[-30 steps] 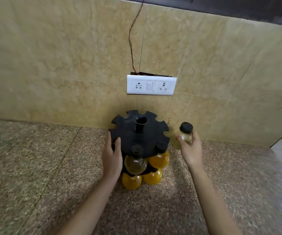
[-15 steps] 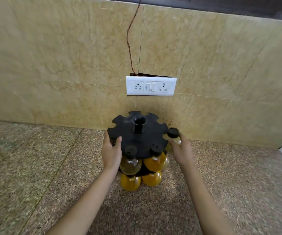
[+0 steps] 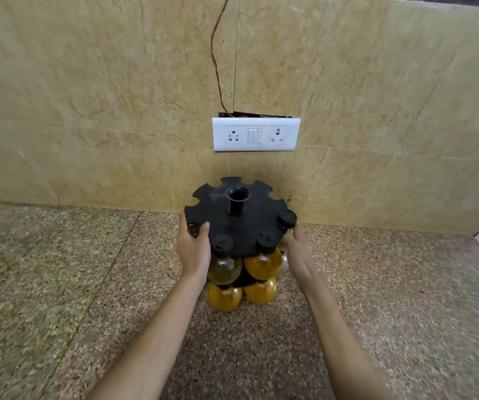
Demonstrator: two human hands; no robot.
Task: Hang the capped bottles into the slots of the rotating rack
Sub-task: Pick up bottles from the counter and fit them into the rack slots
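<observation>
right hand (image 3: 297,252) holding bottle (image 3: 287,219), slotted in rack (image 3: 244,229)

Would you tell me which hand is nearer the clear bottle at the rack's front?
Left. The left hand holds the rack's rim right beside the clear bottle; the right hand is farther off, past the orange bottle, holding another bottle at the rack's right edge.

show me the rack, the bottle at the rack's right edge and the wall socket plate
rack (image 3: 237,197), head view, on its centre tube
rightmost bottle (image 3: 287,219), head view, on its black cap
socket plate (image 3: 256,134), head view, on the twin switches at its middle
</observation>
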